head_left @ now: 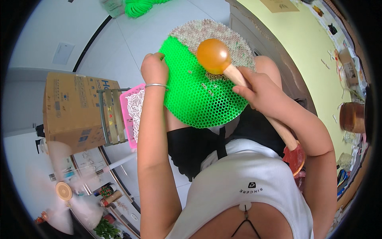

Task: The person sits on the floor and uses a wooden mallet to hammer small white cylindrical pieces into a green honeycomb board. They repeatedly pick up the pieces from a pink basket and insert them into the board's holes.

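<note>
Round honeycomb disc of packed straws: near part green, far rim uncoloured, roughly two-thirds done.
Left hand grip pinches disc's left edge; right hand grip closed around wooden mallet with orange ball head.

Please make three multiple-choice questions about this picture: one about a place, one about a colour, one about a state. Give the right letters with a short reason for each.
1. Where does the round honeycomb disc of tubes rest?
A. on the person's lap
B. on the cardboard box
C. on the yellow table

2. What colour is the filled part of the disc?
A. pink
B. bright green
C. orange

3. What is the state of the right hand?
A. open and empty
B. flat on the floor
C. closed around the wooden handle of the mallet

Answers:
1 A, the disc lies across the person's thighs, apart from the cardboard box and the yellow table.
2 B, most cells are bright green, while the far edge is pale.
3 C, the fingers wrap the handle, and the orange ball head sits over the disc; the left hand grips the disc's edge.
</note>
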A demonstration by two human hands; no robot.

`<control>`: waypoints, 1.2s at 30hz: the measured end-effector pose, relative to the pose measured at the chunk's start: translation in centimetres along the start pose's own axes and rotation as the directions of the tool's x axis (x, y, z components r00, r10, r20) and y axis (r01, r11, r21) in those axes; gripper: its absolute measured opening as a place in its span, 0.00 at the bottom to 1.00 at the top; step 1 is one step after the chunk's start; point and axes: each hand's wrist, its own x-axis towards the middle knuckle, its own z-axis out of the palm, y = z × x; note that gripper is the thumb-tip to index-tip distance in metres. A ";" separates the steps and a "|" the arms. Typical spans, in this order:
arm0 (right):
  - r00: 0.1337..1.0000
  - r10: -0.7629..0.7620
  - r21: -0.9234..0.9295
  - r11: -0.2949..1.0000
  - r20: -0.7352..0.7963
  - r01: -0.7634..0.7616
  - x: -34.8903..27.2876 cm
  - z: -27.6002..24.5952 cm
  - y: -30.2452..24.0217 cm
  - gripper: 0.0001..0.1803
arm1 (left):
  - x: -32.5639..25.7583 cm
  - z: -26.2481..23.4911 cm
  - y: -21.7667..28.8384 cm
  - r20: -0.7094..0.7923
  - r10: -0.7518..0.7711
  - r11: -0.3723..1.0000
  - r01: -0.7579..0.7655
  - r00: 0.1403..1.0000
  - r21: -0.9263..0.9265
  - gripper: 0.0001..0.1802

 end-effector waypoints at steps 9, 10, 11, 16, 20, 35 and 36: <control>0.972 0.236 0.468 0.859 -0.005 -0.207 -2.7 -0.1 1.7 0.24 | -5.7 -3.2 5.9 0.118 0.081 0.686 0.030 0.990 -0.727 0.06; 0.972 0.233 0.484 0.851 -0.006 -0.201 -2.8 -0.1 1.7 0.24 | -6.2 -3.1 6.6 0.098 0.139 0.682 -0.024 0.985 -0.731 0.06; 0.975 0.223 0.480 0.856 -0.003 -0.194 -2.7 0.0 1.8 0.24 | -6.3 -2.9 6.8 0.027 0.204 0.731 -0.134 0.979 -0.669 0.06; 0.979 0.204 0.467 0.864 0.013 -0.186 -2.7 0.0 2.2 0.24 | -6.4 -1.7 7.3 -0.106 0.378 0.803 -0.382 0.920 -0.458 0.07; 0.981 0.192 0.474 0.865 -0.010 -0.165 -2.8 0.2 2.2 0.24 | -6.6 -1.4 7.5 -0.118 0.420 0.813 -0.431 0.900 -0.391 0.07; 0.994 -0.083 -0.020 0.996 0.078 0.084 0.6 1.6 -0.4 0.20 | -8.6 -5.5 5.4 -0.151 0.029 0.786 -0.116 0.988 -0.607 0.12; 0.993 -0.111 -0.056 0.992 0.040 0.113 0.8 1.3 -0.2 0.19 | -9.0 -5.6 4.5 -0.139 0.002 0.796 -0.086 0.990 -0.599 0.12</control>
